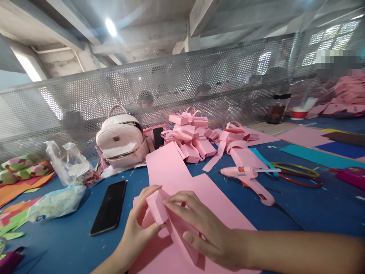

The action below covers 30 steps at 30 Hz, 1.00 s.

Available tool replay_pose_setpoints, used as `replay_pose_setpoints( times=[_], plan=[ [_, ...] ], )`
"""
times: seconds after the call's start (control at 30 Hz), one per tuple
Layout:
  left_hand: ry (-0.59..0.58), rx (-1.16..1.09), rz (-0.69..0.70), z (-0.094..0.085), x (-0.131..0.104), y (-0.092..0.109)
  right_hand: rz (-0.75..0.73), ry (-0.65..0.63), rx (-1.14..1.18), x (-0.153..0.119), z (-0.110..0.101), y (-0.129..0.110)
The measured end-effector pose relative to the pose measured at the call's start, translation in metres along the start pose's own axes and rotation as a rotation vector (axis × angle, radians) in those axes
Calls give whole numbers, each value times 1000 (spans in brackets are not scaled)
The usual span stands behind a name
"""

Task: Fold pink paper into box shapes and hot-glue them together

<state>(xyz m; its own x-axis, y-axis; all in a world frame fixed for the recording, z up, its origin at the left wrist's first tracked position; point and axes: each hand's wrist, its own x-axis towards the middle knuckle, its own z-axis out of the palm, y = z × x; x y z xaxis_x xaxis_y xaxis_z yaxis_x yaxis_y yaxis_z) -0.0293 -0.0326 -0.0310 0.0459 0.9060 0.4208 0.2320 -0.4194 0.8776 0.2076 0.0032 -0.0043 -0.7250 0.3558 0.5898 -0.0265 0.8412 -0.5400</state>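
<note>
A small folded pink paper box (157, 208) is gripped at its end between the thumb and fingers of my left hand (139, 219). From it a long folded pink paper strip (182, 239) runs down toward me. My right hand (201, 222) rests along that strip, fingers stretched out and touching the folded paper near the box. Beneath both hands lie large pink paper sheets (225, 213) on the blue table. A pink glue gun (248, 179) lies to the right of the sheets, its cord trailing toward the front.
Folded pink paper pieces (196, 137) are heaped behind the sheets. A pale backpack (121, 142), a black phone (108, 207) and a plastic bag (57, 203) stand or lie left. Scissors (302, 173), teal paper (313, 155) and a dark jar (278, 108) are right. A perforated metal screen (171, 80) borders the back.
</note>
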Motion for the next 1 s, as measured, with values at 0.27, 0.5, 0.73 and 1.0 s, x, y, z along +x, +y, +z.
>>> replay_pose_setpoints(
  times=[0.27, 0.5, 0.73, 1.0],
  plan=[
    [14, 73, 32, -1, 0, -2, 2, 37, 21, -2, 2, 2],
    [95, 260, 225, 0, -4, 4, 149, 163, 69, 7, 5, -1],
    [89, 343, 229, 4, -5, 8, 149, 271, 70, 21, -8, 1],
    [55, 234, 126, 2, -5, 1, -41, 281, -234, 27, -29, 8]
  ],
)
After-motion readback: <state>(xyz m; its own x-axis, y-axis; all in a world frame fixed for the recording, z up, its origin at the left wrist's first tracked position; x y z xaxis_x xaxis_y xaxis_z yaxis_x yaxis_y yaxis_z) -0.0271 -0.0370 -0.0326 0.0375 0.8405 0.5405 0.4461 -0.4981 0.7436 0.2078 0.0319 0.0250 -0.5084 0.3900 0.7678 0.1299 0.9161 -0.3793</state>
